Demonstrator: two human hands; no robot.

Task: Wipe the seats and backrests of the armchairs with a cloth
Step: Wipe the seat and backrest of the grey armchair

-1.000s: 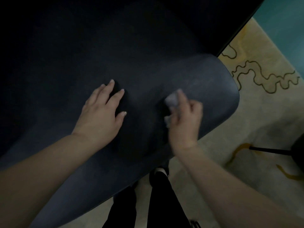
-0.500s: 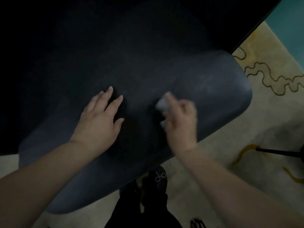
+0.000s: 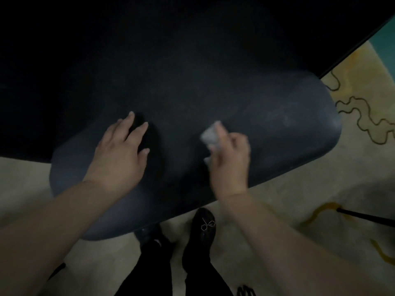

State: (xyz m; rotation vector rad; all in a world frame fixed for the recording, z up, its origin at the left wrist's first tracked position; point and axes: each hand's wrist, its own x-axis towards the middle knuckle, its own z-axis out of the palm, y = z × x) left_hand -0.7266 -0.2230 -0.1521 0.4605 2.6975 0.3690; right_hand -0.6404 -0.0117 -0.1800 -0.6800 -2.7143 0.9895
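A person's right hand (image 3: 229, 159) grips a pale cloth (image 3: 210, 135) on the dark armchair seat (image 3: 277, 129), unwiped seat stretching rightward; the left hand (image 3: 119, 152) rests flat, fingers spread, beside it

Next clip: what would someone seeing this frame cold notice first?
Two bare forearms reach in from the bottom over a big dark armchair seat that fills the frame. The right hand grips a small pale cloth mid-seat, blurred, while the left hand rests flat beside it. At right lies a cream rug with dark squiggles; a black shoe shows below.
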